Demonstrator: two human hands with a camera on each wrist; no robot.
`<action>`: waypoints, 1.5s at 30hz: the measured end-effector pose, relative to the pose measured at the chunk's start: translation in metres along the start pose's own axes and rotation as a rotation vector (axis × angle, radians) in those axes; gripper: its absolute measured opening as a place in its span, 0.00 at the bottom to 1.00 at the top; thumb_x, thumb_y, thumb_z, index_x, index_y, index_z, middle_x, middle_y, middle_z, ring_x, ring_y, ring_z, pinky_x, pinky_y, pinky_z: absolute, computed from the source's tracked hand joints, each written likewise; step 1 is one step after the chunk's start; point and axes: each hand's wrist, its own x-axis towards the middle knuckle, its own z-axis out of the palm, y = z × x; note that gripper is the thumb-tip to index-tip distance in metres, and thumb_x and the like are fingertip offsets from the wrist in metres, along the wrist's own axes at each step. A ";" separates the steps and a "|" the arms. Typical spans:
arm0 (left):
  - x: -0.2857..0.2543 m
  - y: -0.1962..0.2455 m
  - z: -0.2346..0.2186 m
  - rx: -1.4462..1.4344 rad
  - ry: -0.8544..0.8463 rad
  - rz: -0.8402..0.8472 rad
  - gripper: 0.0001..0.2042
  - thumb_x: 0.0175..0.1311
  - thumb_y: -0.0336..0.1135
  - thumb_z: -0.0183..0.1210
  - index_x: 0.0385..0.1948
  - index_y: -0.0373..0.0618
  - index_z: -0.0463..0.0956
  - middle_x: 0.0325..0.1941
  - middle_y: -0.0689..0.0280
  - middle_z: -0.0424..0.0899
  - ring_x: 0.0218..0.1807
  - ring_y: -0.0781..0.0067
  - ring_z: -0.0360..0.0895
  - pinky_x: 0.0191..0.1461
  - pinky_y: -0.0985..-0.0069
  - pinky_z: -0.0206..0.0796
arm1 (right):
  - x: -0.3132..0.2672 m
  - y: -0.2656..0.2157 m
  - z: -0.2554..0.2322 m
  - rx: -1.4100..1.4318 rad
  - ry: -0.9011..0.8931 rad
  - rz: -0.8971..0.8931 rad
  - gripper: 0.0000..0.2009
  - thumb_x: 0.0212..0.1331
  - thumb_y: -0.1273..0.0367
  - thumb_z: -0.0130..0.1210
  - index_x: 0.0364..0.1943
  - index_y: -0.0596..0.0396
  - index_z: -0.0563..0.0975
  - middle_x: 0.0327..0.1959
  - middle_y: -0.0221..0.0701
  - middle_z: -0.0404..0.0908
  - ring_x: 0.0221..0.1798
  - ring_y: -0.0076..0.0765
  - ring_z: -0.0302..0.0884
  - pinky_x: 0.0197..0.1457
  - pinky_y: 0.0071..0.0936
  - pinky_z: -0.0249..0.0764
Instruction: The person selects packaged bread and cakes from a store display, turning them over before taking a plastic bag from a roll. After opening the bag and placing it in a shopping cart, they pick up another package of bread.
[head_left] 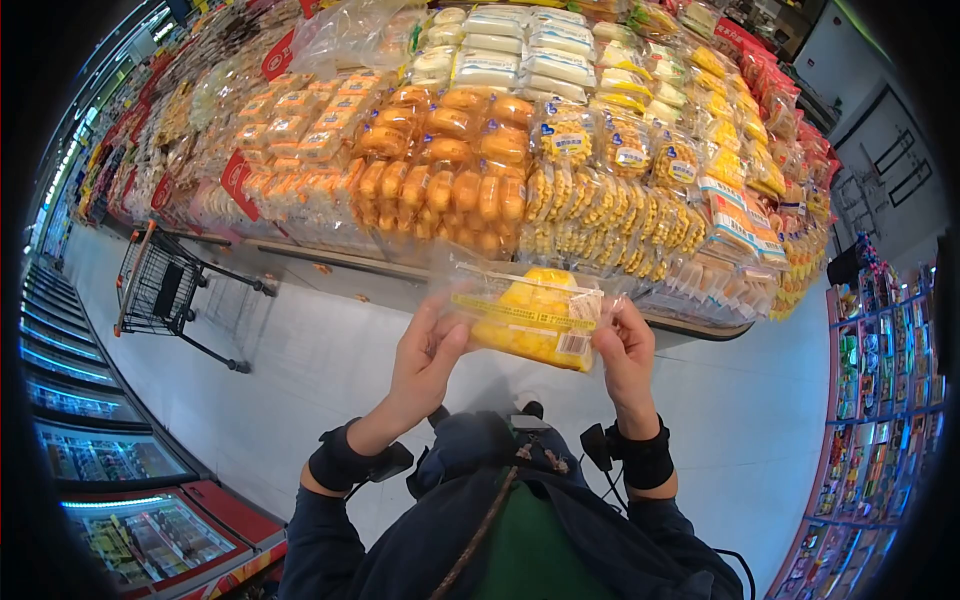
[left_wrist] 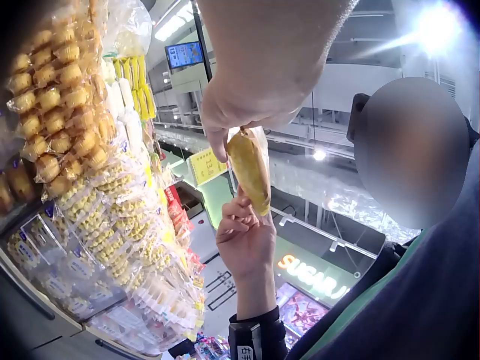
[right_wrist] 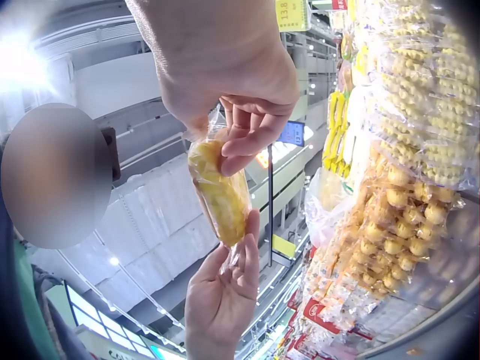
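Observation:
A clear plastic bag of yellow bread (head_left: 535, 345), with a yellow printed band and a barcode label, is stretched between both hands in front of the person's body. My left hand (head_left: 425, 350) pinches the bag's left end, and my right hand (head_left: 627, 360) grips its right end near the barcode. Seen side-on in the left wrist view, the bread package (left_wrist: 251, 169) has a brownish underside. From the right wrist, the package (right_wrist: 219, 191) shows yellow through the wrap, with fingers at both ends.
Beyond the hands stands a long display counter (head_left: 350, 262) piled with bagged breads, including round orange-brown buns (head_left: 450, 200) and yellow waffle-like pieces (head_left: 610, 225). A black shopping cart (head_left: 170, 295) is at the left, near freezers (head_left: 150, 530). Stocked shelves (head_left: 880, 400) line the right.

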 end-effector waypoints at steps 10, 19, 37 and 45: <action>0.002 0.000 -0.002 0.063 0.027 0.023 0.20 0.66 0.32 0.40 0.58 0.37 0.52 0.53 0.55 0.69 0.52 0.67 0.71 0.54 0.72 0.67 | 0.004 0.003 -0.001 0.016 -0.029 0.004 0.12 0.58 0.70 0.50 0.44 0.62 0.69 0.32 0.26 0.76 0.32 0.13 0.69 0.35 0.11 0.64; 0.004 -0.002 -0.002 0.069 0.045 0.019 0.20 0.66 0.32 0.41 0.58 0.37 0.52 0.53 0.55 0.69 0.53 0.67 0.71 0.54 0.72 0.66 | 0.007 0.004 -0.002 0.001 -0.014 0.028 0.13 0.59 0.67 0.50 0.43 0.62 0.69 0.34 0.27 0.76 0.33 0.14 0.70 0.36 0.12 0.65; 0.010 -0.010 -0.012 0.006 0.044 -0.021 0.20 0.65 0.26 0.41 0.58 0.37 0.52 0.54 0.55 0.69 0.56 0.70 0.67 0.56 0.74 0.61 | 0.014 0.008 -0.003 0.021 -0.010 0.105 0.11 0.60 0.65 0.49 0.39 0.60 0.69 0.25 0.26 0.73 0.24 0.15 0.68 0.24 0.13 0.64; 0.014 -0.015 -0.014 0.003 0.048 -0.037 0.20 0.65 0.27 0.41 0.58 0.38 0.53 0.54 0.56 0.69 0.55 0.71 0.67 0.56 0.75 0.61 | 0.017 0.010 -0.005 0.010 -0.002 0.119 0.10 0.60 0.66 0.50 0.36 0.59 0.68 0.24 0.26 0.72 0.23 0.15 0.67 0.24 0.13 0.65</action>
